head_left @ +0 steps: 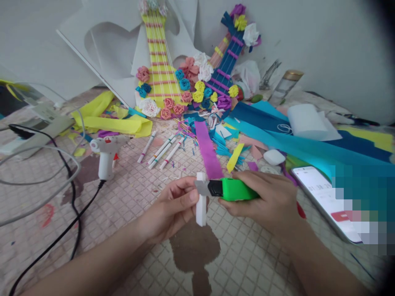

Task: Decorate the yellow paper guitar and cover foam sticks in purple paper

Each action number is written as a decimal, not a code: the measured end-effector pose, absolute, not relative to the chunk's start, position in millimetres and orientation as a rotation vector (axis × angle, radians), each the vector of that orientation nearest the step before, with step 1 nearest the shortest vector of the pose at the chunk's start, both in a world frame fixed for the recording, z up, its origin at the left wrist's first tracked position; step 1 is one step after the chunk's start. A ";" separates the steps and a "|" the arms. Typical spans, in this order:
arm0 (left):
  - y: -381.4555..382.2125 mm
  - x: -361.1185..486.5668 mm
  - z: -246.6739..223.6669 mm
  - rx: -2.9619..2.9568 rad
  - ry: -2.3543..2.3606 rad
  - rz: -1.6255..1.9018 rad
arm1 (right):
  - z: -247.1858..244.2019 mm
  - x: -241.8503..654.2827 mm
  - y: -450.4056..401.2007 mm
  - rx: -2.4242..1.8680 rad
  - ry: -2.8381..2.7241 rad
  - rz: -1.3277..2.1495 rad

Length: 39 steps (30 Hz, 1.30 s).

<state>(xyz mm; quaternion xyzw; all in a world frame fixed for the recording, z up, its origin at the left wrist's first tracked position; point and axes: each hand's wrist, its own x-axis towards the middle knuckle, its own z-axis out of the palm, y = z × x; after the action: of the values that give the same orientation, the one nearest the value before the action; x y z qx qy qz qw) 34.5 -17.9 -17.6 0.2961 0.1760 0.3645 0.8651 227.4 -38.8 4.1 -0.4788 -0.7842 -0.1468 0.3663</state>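
Between the thumb and fingers of my left hand [179, 205] is a narrow white foam strip [201, 211], held roughly upright above the table. My right hand [267, 197] is closed around a green utility knife [237, 190] with a black tip. Its grey blade [202, 188] lies across the upper part of the strip, close to my left thumb. Whether the blade has gone into the foam I cannot tell. Just behind the hands lies a purple crepe paper strip [210, 152].
A white glue gun [106, 158] with a black cord stands at left. Several markers [163, 150] lie mid-table. Yellow [162, 78] and blue [226, 70] paper-flower guitars lean at the back. At right are blue crepe paper [296, 144] and a phone [321, 197].
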 end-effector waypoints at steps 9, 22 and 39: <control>-18.0 35.4 -12.6 0.597 0.411 0.805 | 6.1 234.2 -35.2 -1.240 -1.970 -0.284; -11.8 43.0 -16.7 0.672 0.663 1.075 | -3.1 229.9 -32.2 -1.232 -2.074 -0.066; -18.5 41.5 -21.4 0.903 0.626 0.829 | -2.3 218.1 -38.4 -1.242 -1.463 1.367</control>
<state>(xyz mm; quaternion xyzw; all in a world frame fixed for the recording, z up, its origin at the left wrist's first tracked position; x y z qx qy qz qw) 41.5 -18.5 -21.4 0.4168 0.2891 0.3825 0.7723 218.1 -38.4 -2.3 -0.4870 -0.5736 0.5360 0.3828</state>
